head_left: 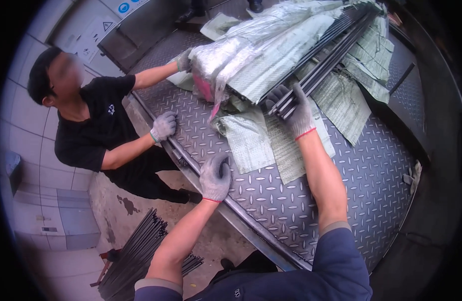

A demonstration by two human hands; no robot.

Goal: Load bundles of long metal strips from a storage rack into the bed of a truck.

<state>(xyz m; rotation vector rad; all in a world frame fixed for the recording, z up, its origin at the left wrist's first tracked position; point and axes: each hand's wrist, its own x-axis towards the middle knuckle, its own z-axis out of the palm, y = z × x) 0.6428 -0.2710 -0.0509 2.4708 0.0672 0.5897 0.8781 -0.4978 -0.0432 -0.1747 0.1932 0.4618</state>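
Observation:
My right hand (pixel 301 116), in a grey-white work glove, is closed around the near ends of several dark metal rods (pixel 323 70). These slant away to the far right over the table. Just left of them, other rods lie partly under pale woven plastic sheeting (pixel 271 75) and clear film. Lower and to the left, my gloved left hand (pixel 215 178) rests at the edge of the diamond-plate metal table (pixel 261 200). Its fingers are loosely curled, and I see nothing in them.
At the left, a co-worker (pixel 95 120) has one gloved hand on the wrapped bundle and the other at the table edge. More dark rods (pixel 135 256) stand in a stack on the floor, lower left. A dark metal bar (pixel 396 125) crosses the right side.

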